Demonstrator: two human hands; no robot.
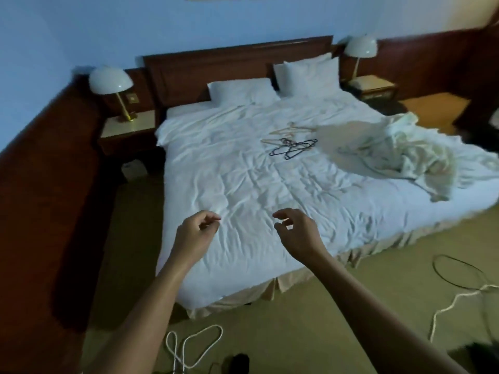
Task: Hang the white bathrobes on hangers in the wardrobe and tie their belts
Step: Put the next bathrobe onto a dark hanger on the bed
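A heap of white bathrobes (410, 155) lies crumpled on the right side of the bed (243, 184). Several hangers (290, 143), some pale wood and some dark, lie tangled in the middle of the duvet, left of the robes. My left hand (195, 233) and my right hand (295, 232) hover over the near corner of the bed, fingers loosely curled, holding nothing. Both are well short of the hangers and the robes. No wardrobe is in view.
Two pillows (272, 82) lean at the dark headboard. Bedside tables with dome lamps (110, 81) stand on each side. White cords (189, 349) and a dark cable (456, 273) lie looped on the carpet near the bed's foot. Dark wood panelling runs along the left wall.
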